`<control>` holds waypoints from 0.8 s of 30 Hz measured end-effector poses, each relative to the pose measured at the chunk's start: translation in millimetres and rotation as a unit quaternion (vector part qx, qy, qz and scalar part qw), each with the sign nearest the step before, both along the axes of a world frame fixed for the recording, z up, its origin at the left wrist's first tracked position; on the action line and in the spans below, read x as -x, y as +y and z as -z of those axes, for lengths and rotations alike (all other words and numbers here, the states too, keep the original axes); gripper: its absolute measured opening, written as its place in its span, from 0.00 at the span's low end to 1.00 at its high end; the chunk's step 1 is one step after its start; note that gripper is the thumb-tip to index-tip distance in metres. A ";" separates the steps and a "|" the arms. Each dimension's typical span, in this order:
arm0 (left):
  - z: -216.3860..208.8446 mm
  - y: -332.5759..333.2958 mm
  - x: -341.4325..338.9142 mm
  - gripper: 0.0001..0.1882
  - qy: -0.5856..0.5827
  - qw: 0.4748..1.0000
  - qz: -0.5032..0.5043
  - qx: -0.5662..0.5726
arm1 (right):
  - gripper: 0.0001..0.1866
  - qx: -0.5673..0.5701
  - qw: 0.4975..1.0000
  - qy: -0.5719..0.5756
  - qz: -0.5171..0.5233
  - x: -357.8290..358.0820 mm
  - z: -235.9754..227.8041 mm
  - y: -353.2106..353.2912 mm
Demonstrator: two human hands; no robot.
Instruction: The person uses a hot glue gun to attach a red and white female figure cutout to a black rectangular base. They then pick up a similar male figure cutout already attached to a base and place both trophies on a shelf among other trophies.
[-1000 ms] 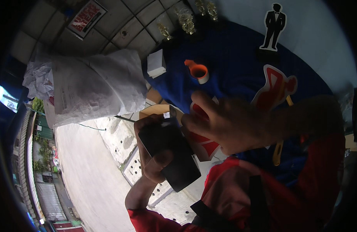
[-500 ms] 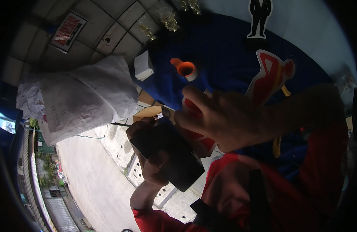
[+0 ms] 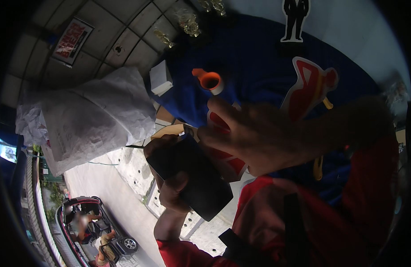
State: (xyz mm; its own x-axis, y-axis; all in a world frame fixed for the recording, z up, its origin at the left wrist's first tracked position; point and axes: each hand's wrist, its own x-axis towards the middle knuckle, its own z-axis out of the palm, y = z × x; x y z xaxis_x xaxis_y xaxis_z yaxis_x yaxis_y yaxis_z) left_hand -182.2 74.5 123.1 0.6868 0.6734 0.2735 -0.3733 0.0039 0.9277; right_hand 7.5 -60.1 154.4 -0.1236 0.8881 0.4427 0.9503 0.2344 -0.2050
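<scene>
My left hand (image 3: 171,195) pinches black slab (image 3: 204,183) at its edge, presumably to steady it; right hand (image 3: 261,135): grip unclear.

Hands (image 3: 259,140) near each other (right fingers (image 3: 221,108) bent)

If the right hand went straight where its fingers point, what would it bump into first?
Probably the upper end of the black block, held in the left hand; depth is unclear, so the right hand might pass over it toward the tan cardboard.
</scene>
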 end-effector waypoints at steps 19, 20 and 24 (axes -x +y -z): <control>5.0 -1.0 -16.4 0.38 0.047 0.998 -0.028 0.023 | 0.26 0.020 0.999 -0.028 -0.001 -8.4 7.8 -1.8; 6.1 -1.4 -17.2 0.38 0.067 0.997 -0.047 -0.005 | 0.26 0.018 0.999 -0.035 0.002 -9.1 8.3 -2.1; 4.7 0.9 -18.2 0.35 0.052 0.998 0.019 0.042 | 0.25 0.023 1.000 -0.019 0.009 -9.8 10.7 -2.7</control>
State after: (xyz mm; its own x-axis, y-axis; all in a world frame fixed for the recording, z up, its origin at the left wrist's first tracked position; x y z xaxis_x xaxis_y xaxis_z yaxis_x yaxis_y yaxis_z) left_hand -164.0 75.4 118.4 0.7333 0.6645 0.1441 -0.2742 0.0950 0.9570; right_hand 17.3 -62.8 143.6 -0.1234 0.9094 0.3973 0.9613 0.2089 -0.1796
